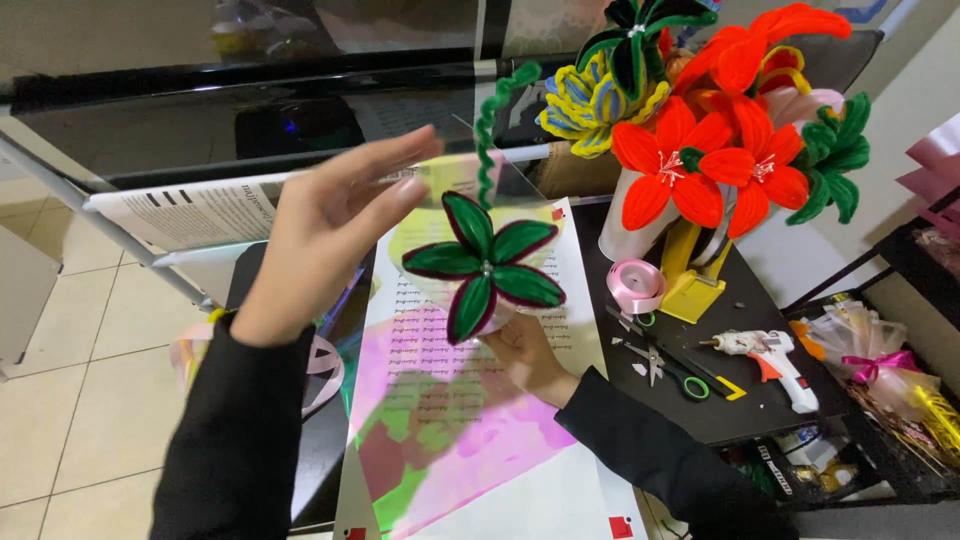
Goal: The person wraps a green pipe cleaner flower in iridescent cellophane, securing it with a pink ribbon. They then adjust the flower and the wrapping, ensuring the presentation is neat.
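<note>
Wrapping check: green pipe-cleaner flower (487, 266) in clear film (455, 190).
Your right hand (528, 355) clasps its base; left hand (335, 225), released, should smooth gently.

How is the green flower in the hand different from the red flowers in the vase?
The green flower is dark green with maroon edges; the red flowers are plain orange-red with white centres. The green flower is single, held up from below by the right hand; the red flowers stand bunched in a white vase. Both look fuzzy, with pointed petals.
</note>
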